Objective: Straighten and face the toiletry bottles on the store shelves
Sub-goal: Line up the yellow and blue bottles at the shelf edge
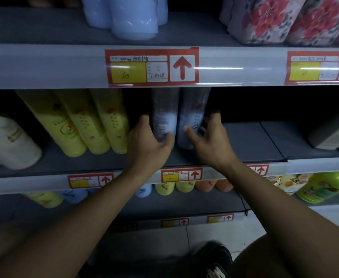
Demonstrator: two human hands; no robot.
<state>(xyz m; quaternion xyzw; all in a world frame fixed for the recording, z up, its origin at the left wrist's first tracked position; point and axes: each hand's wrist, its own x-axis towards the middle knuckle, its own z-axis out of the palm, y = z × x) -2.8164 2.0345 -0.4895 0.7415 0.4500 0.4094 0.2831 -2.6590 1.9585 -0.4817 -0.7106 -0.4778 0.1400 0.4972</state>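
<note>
The left hand (147, 141) grips one pale bottle (163, 121), the right hand (208, 137) grips its neighbour (190, 121); bare shelf (254, 143) lies right of the pair, yellow bottles (96, 125) left.

I see a dim, bluish frame with glare streaks on the plastic price strip (214, 68), deep shadow behind the bottles (165, 117), soft motion blur there, and wide-angle bowing of shelf edges.

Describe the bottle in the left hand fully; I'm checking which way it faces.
The pale bottle is tall, glossy, plastic-looking and stands upright on the middle shelf, its top hidden by the shelf edge above. A small printed label faces out. The left hand grips its lower part; a similar bottle stands close beside it.
</note>
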